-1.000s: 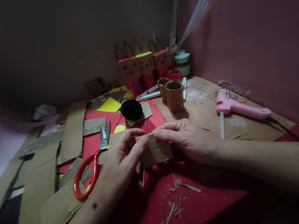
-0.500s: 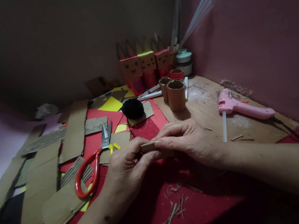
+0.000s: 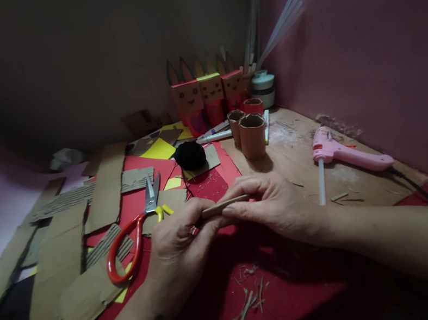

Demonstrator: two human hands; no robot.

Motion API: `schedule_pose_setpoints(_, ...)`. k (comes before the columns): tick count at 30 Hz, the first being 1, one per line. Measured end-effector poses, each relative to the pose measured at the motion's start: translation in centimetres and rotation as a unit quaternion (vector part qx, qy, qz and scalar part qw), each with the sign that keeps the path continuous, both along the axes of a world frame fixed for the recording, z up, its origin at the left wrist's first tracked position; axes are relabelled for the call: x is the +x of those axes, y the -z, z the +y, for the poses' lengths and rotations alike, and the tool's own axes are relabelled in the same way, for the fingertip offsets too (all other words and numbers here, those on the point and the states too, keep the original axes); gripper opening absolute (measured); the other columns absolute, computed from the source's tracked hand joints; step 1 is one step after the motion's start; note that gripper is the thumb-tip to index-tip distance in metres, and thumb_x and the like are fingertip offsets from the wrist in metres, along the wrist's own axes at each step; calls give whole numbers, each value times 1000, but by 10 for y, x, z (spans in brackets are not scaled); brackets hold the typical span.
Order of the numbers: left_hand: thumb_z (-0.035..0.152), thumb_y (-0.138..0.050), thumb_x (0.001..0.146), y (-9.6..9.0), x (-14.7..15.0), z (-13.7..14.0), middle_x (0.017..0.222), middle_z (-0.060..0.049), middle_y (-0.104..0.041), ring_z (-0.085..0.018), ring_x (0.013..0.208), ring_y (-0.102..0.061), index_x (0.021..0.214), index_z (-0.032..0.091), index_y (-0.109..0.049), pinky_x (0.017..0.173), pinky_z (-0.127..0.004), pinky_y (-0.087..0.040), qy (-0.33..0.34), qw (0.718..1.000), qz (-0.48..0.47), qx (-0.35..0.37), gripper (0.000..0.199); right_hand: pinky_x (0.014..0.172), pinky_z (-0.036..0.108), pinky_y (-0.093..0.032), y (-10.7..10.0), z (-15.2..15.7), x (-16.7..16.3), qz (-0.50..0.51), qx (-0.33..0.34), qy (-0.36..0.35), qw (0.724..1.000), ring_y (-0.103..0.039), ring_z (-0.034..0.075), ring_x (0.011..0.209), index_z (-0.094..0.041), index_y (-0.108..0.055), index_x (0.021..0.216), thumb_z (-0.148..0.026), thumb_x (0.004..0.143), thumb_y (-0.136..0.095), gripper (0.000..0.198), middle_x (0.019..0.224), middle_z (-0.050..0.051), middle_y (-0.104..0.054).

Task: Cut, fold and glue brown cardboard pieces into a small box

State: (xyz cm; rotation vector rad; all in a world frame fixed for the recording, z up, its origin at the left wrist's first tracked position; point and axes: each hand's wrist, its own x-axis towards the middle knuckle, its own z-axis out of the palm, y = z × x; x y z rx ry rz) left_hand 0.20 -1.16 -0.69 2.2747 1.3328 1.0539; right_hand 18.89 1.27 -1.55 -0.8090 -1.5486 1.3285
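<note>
Between my two hands is a small piece of cardboard point(image 3: 225, 205), seen nearly edge-on above the red table surface. My left hand point(image 3: 187, 232) pinches its left end between thumb and fingers. My right hand point(image 3: 266, 200) grips the right end, thumb below and fingers behind it. Most of the piece's face is hidden by the fingers. Left of my left hand lie scissors point(image 3: 142, 225) with one red and one yellow handle, blades parted and pointing away. Thin cardboard scraps point(image 3: 248, 304) are scattered on the red surface below my hands.
Cardboard strips point(image 3: 60, 264) and coloured paper cover the left side. Behind my hands are a black yarn ball point(image 3: 190, 156) and cardboard tubes point(image 3: 253, 136). Farther back stand box-headed figures with ears point(image 3: 189, 98). At right, a pink glue gun point(image 3: 345, 150) lies on a wooden board point(image 3: 302, 166).
The cardboard piece has turned in my fingers, so more of its long edge shows. My right fingers have shifted slightly along it. Everything else stays in place.
</note>
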Motion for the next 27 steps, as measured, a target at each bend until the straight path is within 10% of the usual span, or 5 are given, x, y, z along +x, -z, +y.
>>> schedule_pose_setpoints(14,27,-63,88,-12,0,8,85,1,-70,-15,83,-64,81,24,-72,77,-27,-48,4,991,-105,-84,12,78,30,-53,2,3,0,-22,78,9,997,-67,15,80,-26,-80,85,-22,82,-71,10,83,1,-75)
schedule_pose_setpoints(27,14,-50,93,0,1,9,70,-1,-61,-12,60,-55,80,17,-59,56,-22,-39,28,979,131,155,16,77,30,-52,5,7,-1,-93,31,-42,994,-68,16,82,-23,-79,85,-29,87,-66,14,87,2,-76)
